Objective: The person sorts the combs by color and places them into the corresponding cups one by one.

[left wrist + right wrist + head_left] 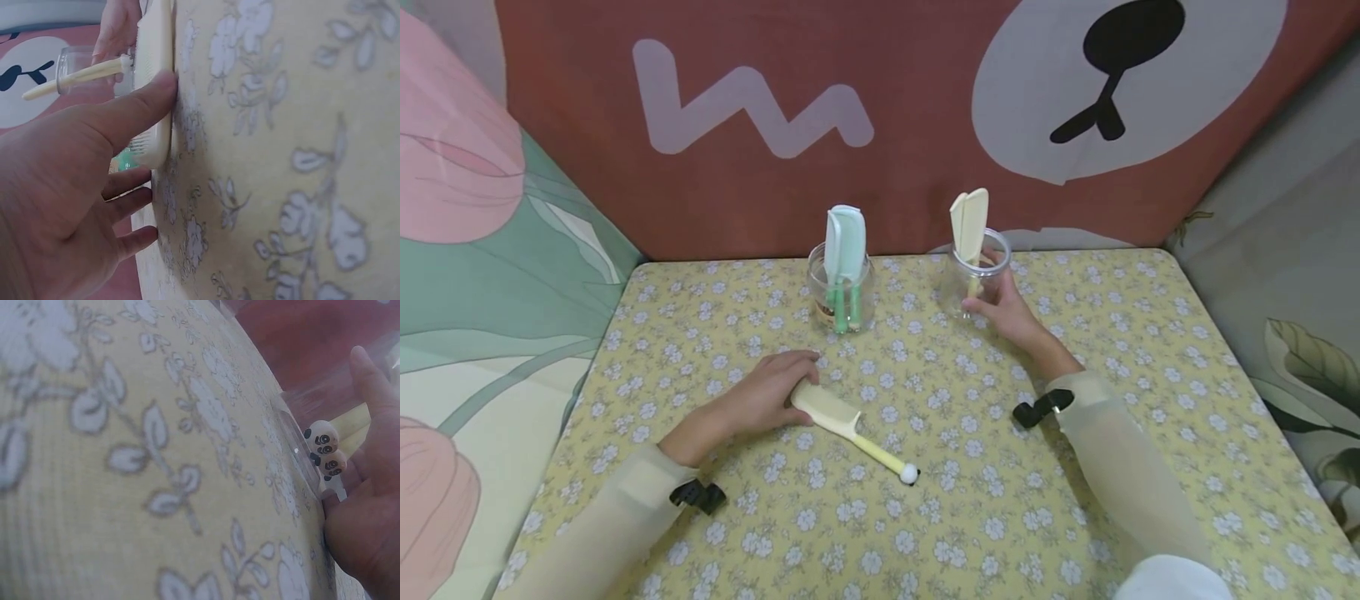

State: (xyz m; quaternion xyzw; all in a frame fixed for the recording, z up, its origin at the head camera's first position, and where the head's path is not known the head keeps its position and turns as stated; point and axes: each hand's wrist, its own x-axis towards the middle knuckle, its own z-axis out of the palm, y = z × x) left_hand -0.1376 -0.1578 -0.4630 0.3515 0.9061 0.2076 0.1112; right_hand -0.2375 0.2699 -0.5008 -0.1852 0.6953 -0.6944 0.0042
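Observation:
A cream comb (831, 410) with a thin yellow handle and a panda-shaped end lies on the table. My left hand (767, 392) pinches its broad end between thumb and fingers; in the left wrist view the thumb (140, 106) presses one side of the comb (164, 125). Farther back on the right, my right hand (1017, 318) grips a clear jar (953, 292) from its right side. Cream combs (973, 227) stand in that jar, broad ends up. Down at its bottom, the right wrist view shows their panda ends (326, 439).
Left of the gripped jar stands another clear jar (815, 287), holding pale mint combs (850, 242) with green handles. A yellow flowered cloth (925, 533) covers the table. Behind its back edge rises a reddish-brown printed backdrop (737, 200).

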